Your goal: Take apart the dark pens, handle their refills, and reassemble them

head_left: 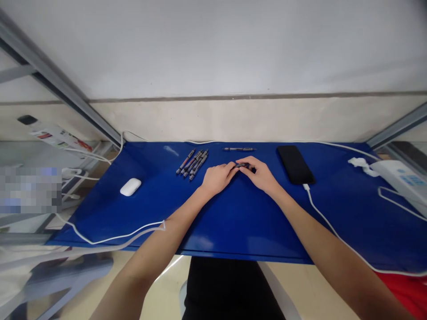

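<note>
Both my hands meet over the middle of the blue desk (pixel 240 222), fingertips closed around a dark pen (pixel 243 165). My left hand (pixel 217 178) pinches its left end, and my right hand (pixel 258 174) grips the right part. Fingers cover much of this pen. Just left of my left hand lies a group of several similar pens (pixel 195 164), side by side and slanted. Behind my hands, another pen (pixel 239 149) lies crosswise near the back edge of the desk.
A black phone (pixel 295 164) with a white charging cable (pixel 320 215) lies to the right. A white earbud case (pixel 130 187) sits on the left. At the far right is a white power strip (pixel 400 178). A white cable (pixel 110 240) crosses the front left.
</note>
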Motion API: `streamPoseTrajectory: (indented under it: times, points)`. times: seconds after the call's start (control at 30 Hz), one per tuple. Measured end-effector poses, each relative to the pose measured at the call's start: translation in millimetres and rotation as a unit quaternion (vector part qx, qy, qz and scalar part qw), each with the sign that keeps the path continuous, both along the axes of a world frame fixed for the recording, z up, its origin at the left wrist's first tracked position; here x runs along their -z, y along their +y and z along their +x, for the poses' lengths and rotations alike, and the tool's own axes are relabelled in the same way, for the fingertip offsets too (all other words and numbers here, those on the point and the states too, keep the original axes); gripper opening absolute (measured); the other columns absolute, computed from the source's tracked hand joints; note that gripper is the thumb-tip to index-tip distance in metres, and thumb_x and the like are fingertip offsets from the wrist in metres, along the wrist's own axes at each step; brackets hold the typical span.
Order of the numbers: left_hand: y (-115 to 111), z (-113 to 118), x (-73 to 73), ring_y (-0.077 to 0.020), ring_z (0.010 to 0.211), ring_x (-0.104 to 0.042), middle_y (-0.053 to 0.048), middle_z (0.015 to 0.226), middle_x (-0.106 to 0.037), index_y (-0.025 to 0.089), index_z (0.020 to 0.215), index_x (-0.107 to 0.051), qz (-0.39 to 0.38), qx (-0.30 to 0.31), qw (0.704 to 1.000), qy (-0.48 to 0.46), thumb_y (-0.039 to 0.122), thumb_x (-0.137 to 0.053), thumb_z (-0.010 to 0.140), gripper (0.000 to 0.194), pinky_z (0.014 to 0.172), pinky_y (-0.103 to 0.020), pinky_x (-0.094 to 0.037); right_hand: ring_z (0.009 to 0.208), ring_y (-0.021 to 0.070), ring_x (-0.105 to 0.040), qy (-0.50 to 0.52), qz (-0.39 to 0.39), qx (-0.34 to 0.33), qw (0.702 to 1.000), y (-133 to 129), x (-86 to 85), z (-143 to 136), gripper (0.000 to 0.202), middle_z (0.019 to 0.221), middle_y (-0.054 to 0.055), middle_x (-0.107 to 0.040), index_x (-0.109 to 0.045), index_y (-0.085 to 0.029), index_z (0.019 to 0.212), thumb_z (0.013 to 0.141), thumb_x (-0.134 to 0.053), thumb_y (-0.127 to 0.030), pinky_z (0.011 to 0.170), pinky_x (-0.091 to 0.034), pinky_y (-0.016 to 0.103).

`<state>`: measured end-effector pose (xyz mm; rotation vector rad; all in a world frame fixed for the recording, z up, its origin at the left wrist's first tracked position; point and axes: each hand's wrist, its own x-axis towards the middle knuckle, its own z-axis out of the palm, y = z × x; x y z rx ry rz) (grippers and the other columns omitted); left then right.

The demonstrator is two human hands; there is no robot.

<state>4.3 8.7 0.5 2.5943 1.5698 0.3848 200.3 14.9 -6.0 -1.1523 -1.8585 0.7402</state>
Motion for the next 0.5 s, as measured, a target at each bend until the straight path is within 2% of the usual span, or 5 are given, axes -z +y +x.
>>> streamPoseTrajectory:
  times: [0.07,0.17,0.23,0.37,0.5]
  points:
    - [-0.5,0.0,-0.8,-0.0223,0.088,-0.072,-0.006,0.101,-0.075,0.025,0.122,-0.060,0.002,0.013,1.000,0.006,0.051,-0.028,0.108,0.043,0.065,-0.027,-0.046,0.081,0.0206,-0.066,0.001,-0.016,0.005,1.000,-2.4,-2.0,-0.5,0.030,0.107,0.008,-0.074,-0.073,-0.024,0.114,0.096,-0.057,-0.042,0.074,-0.053,0.036]
    - [-1.4,0.1,-1.7,-0.0226,0.088,-0.072,-0.007,0.101,-0.075,0.025,0.118,-0.062,0.003,0.037,0.999,0.015,0.051,-0.030,0.107,0.043,0.066,-0.027,-0.046,0.068,0.0196,-0.064,0.001,-0.061,0.021,0.998,-4.7,-2.5,-0.8,0.037,0.077,0.005,-0.070,-0.071,-0.022,0.117,0.099,-0.051,-0.047,0.069,-0.052,0.035]
    - [-1.6,0.3,-2.0,-0.0227,0.087,-0.072,-0.007,0.100,-0.076,0.025,0.116,-0.062,-0.001,0.039,0.999,0.016,0.051,-0.031,0.107,0.042,0.067,-0.027,-0.047,0.066,0.0194,-0.062,0.001,-0.061,0.011,0.998,-4.4,-1.3,-0.4,0.037,0.068,0.002,-0.065,-0.069,-0.022,0.123,0.099,-0.052,-0.045,0.070,-0.052,0.035]
    - [-0.9,0.7,-2.3,-0.0236,0.084,-0.072,-0.006,0.097,-0.077,0.026,0.120,-0.061,-0.013,0.018,1.000,0.019,0.050,-0.035,0.106,0.038,0.067,-0.028,-0.047,0.086,0.0207,-0.067,0.029,-0.030,-0.029,0.999,-1.3,0.6,1.0,0.036,0.091,0.003,-0.071,-0.064,-0.026,0.130,0.096,-0.059,-0.037,0.085,-0.053,0.037]
    - [-0.2,1.2,-2.2,-0.0241,0.085,-0.073,-0.006,0.101,-0.077,0.030,0.133,-0.057,-0.009,0.002,1.000,0.018,0.051,-0.035,0.106,0.041,0.068,-0.029,-0.048,0.100,0.0228,-0.067,0.016,-0.001,-0.036,0.999,-1.0,-0.8,0.3,0.027,0.112,0.007,-0.071,-0.071,-0.026,0.117,0.094,-0.063,-0.037,0.088,-0.052,0.037]
